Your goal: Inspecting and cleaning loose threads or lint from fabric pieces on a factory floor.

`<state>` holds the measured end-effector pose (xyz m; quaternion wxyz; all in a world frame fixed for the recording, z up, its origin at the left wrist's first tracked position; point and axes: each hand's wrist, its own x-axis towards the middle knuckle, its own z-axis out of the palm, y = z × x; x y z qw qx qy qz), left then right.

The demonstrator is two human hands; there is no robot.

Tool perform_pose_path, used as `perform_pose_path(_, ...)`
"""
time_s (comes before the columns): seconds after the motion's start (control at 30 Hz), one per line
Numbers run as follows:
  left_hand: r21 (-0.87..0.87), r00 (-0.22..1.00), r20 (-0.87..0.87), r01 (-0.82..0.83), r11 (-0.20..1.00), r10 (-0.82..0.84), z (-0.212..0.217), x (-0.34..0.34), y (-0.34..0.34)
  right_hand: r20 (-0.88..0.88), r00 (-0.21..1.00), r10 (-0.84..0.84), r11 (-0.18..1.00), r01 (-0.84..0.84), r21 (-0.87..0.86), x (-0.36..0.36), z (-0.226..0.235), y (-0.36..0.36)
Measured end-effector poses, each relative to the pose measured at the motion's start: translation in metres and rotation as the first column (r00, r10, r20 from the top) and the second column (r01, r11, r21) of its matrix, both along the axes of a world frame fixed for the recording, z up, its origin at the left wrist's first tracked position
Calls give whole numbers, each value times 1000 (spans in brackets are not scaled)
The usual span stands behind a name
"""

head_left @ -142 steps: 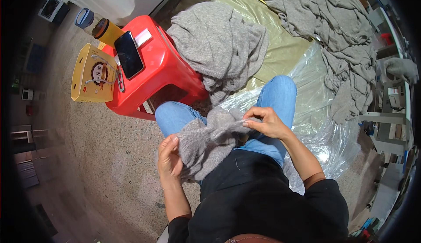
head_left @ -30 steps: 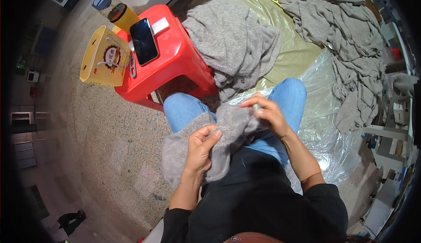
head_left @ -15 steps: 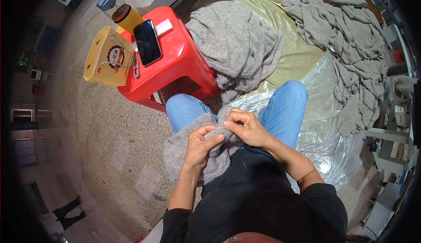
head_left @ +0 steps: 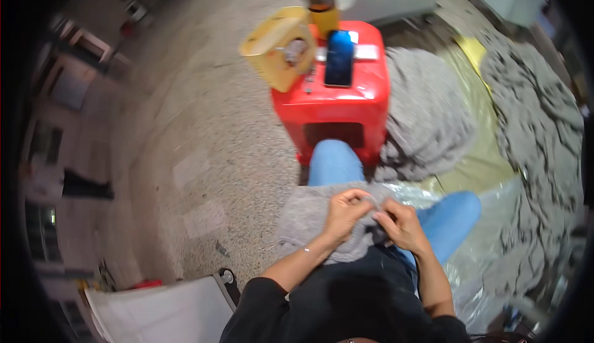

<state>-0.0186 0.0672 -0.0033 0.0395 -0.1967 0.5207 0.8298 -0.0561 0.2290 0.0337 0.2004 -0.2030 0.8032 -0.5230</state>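
One soft, fuzzy grey knitted piece [head_left: 303, 216] is being worked on, spread over the left thigh in light blue denim [head_left: 336, 163] and bunched up at the lap. A bit of it seems to be pinched between thumb and fingers of the left hand [head_left: 345, 214], with the right hand [head_left: 401, 224] curled in just beside, fingertips also nipped on the knit (bit blurry tbh). So, progress: looks like mid-job, since nothing's been let go or set aside. What's been finished on the piece can't be told, the spot is hidden by the fingers. As for what's left, a rumpled heap of grey knit [head_left: 427, 114] is piled by the right edge of the red plastic stool [head_left: 331, 105], and more wrinkled grey cloth [head_left: 538, 126] is strewn along the right edge of the olive plastic sheet [head_left: 486, 117]. Neither is being touched; whether they've been done can't be seen.
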Motion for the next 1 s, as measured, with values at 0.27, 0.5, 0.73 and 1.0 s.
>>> perform_pose_path(0.27, -427, 980, -183, -151, 891, 78, -3, 12, 15, -240, 964, 116, 992, -123, -15, 5, 3, -1)
perform_pose_path(0.5, -205, 988, 69, -123, 971, 140, 18, -9, -32, -218, 968, 124, 987, -98, 127, -17, 0, 28)
perform_pose_path(0.73, 187, 978, 63, 186, 965, -201, 26, -3, -60, -414, 882, -226, 966, 256, 19, -18, -56, 89)
perform_pose_path(1.0, 429, 989, 82, 78, 900, -125, 31, -3, -39, 261, 814, -520, 773, 578, -261, 2, -54, 97)
